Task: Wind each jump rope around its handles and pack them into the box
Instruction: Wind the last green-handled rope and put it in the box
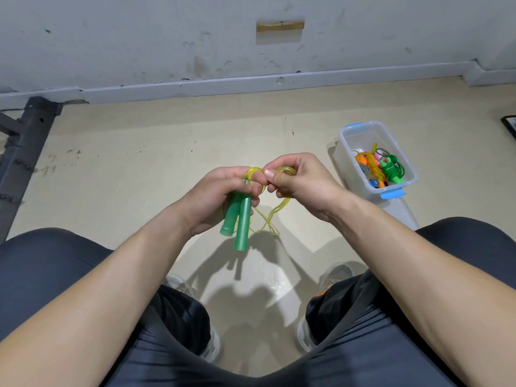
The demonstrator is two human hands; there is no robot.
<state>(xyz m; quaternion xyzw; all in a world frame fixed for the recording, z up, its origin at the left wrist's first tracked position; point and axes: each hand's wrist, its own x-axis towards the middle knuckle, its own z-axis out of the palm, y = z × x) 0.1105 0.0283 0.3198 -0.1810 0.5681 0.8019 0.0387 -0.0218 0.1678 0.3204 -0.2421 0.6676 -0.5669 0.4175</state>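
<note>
My left hand (215,194) grips two green handles (238,222) side by side, their lower ends pointing down toward me. A translucent yellow rope (272,222) loops from the handle tops and hangs in a crossed loop below. My right hand (301,182) pinches the yellow rope just right of the left hand, with a loop showing above its fingers. A clear plastic box (349,135) with blue latches stands on the floor to the right. Inside it lie wound ropes in green, orange and pink (382,169).
I sit with my knees apart over a beige floor (139,169); my shoes show below. A grey wall with a skirting board runs across the back. A dark metal frame (25,152) stands at the far left. A dark object sits at the right edge (509,124).
</note>
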